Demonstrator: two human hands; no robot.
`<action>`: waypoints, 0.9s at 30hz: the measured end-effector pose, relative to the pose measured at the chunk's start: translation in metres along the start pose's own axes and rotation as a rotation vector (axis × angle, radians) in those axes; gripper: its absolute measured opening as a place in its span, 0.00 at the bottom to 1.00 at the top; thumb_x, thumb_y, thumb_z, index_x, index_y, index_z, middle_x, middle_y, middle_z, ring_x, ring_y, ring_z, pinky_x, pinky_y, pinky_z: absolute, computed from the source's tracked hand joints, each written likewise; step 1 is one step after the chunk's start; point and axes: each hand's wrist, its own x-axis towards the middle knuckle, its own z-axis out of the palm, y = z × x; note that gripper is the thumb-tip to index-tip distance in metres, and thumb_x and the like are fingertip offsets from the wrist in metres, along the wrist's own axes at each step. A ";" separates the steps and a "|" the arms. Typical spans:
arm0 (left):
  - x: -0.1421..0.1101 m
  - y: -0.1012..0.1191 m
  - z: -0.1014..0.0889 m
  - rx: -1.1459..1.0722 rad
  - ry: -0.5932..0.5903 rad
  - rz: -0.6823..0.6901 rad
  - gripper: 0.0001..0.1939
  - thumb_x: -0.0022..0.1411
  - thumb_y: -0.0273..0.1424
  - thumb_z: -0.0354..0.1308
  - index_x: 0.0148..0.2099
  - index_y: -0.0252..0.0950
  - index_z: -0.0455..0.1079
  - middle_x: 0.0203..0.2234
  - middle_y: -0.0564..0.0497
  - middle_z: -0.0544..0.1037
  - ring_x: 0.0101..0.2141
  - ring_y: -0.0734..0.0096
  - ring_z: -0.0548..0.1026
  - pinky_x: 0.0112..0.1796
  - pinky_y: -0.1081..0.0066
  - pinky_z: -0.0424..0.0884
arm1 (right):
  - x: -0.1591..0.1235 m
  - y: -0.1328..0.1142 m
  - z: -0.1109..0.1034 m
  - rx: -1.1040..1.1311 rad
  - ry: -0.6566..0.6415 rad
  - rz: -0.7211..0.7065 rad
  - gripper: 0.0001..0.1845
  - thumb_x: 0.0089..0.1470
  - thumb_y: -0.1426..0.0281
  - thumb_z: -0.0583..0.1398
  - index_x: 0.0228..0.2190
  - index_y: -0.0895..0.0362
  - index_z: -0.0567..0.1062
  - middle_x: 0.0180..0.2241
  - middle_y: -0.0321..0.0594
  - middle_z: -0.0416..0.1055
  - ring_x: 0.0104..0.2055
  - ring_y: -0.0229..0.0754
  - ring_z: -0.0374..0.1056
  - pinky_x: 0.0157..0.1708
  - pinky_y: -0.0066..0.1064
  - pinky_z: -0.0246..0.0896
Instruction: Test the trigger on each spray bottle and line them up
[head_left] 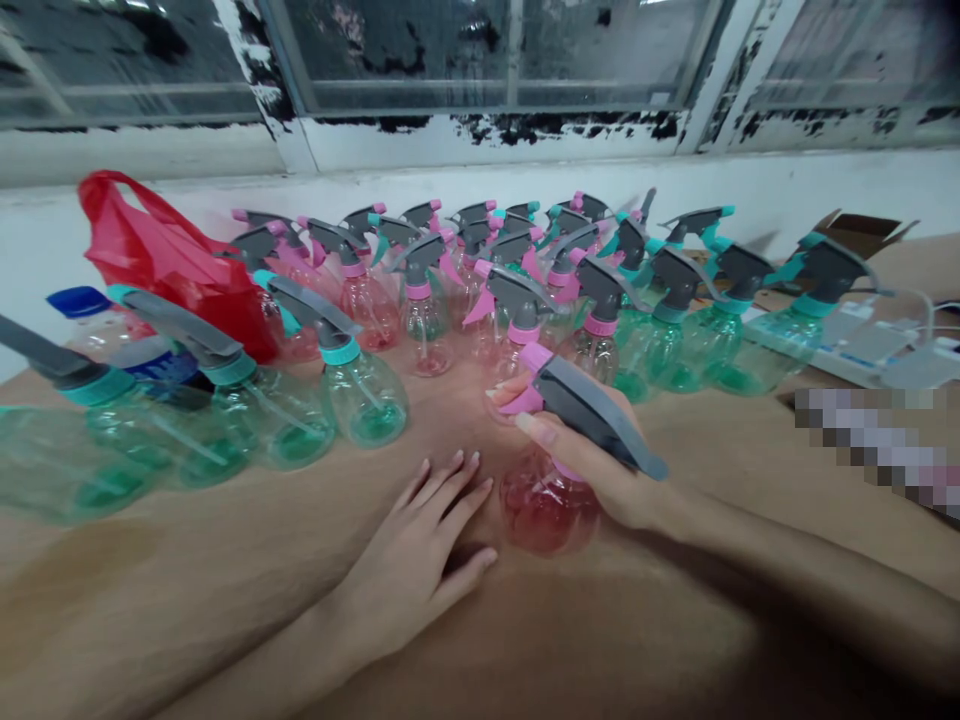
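A pink spray bottle [547,505] with a grey and pink trigger head stands near the middle of the table. Around its neck, just under the head, my right hand [611,455] is closed, thumb and fingers near the pink trigger. My left hand [435,535] lies flat on the wooden table [315,620], fingers spread, a little left of that bottle and apart from it. Beyond my hands stand several more pink spray bottles, the nearest being one with a pink collar [429,335]. A green spray bottle [365,395] stands ahead of my left hand.
Several green spray bottles line the left side, and more [780,340] stand at the right. A red plastic bag [172,260] and a blue-capped bottle [105,330] are at the back left. White power strips [847,345] and an open cardboard box [862,238] lie at the back right.
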 end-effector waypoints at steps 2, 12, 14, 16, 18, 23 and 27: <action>0.000 -0.001 0.001 -0.002 0.010 0.005 0.28 0.70 0.44 0.50 0.66 0.33 0.57 0.65 0.44 0.57 0.64 0.55 0.55 0.62 0.51 0.50 | 0.000 0.000 -0.001 -0.001 0.002 0.004 0.13 0.56 0.60 0.62 0.42 0.53 0.75 0.36 0.37 0.75 0.32 0.39 0.71 0.33 0.33 0.67; -0.001 0.000 0.000 0.005 0.000 0.001 0.29 0.70 0.44 0.49 0.66 0.34 0.57 0.65 0.44 0.57 0.64 0.56 0.55 0.61 0.51 0.51 | -0.001 -0.002 0.000 -0.017 0.011 -0.037 0.11 0.56 0.63 0.62 0.41 0.52 0.74 0.37 0.35 0.75 0.34 0.38 0.71 0.34 0.31 0.68; -0.001 0.000 0.000 0.003 0.001 -0.003 0.29 0.70 0.44 0.49 0.66 0.34 0.57 0.65 0.44 0.57 0.64 0.56 0.55 0.61 0.51 0.51 | -0.001 -0.002 0.000 -0.008 0.013 -0.066 0.10 0.56 0.65 0.62 0.41 0.52 0.74 0.38 0.34 0.75 0.37 0.38 0.71 0.37 0.31 0.68; -0.001 0.000 0.000 0.000 0.002 -0.006 0.29 0.70 0.45 0.49 0.66 0.34 0.57 0.65 0.44 0.58 0.64 0.56 0.55 0.61 0.51 0.51 | 0.000 -0.002 0.000 0.025 0.006 -0.065 0.11 0.56 0.66 0.62 0.42 0.53 0.74 0.38 0.35 0.75 0.39 0.39 0.72 0.39 0.31 0.68; -0.001 0.000 0.000 -0.003 0.003 -0.007 0.28 0.70 0.44 0.50 0.65 0.34 0.57 0.65 0.44 0.59 0.63 0.56 0.56 0.61 0.51 0.51 | 0.001 -0.002 0.000 0.043 0.000 -0.053 0.11 0.56 0.66 0.62 0.42 0.54 0.74 0.38 0.36 0.75 0.41 0.40 0.72 0.40 0.31 0.68; 0.000 0.001 0.000 0.013 0.009 0.001 0.28 0.70 0.43 0.50 0.66 0.34 0.57 0.65 0.44 0.58 0.63 0.55 0.56 0.61 0.51 0.52 | 0.003 -0.002 0.000 0.025 0.004 -0.070 0.09 0.56 0.67 0.62 0.40 0.53 0.74 0.37 0.35 0.74 0.40 0.40 0.72 0.41 0.32 0.68; -0.001 0.000 0.000 0.035 0.003 0.004 0.28 0.70 0.43 0.50 0.66 0.33 0.57 0.65 0.44 0.57 0.63 0.56 0.56 0.61 0.50 0.52 | 0.002 -0.001 -0.001 0.047 0.003 -0.079 0.09 0.56 0.68 0.62 0.40 0.53 0.73 0.39 0.35 0.75 0.41 0.39 0.72 0.42 0.31 0.68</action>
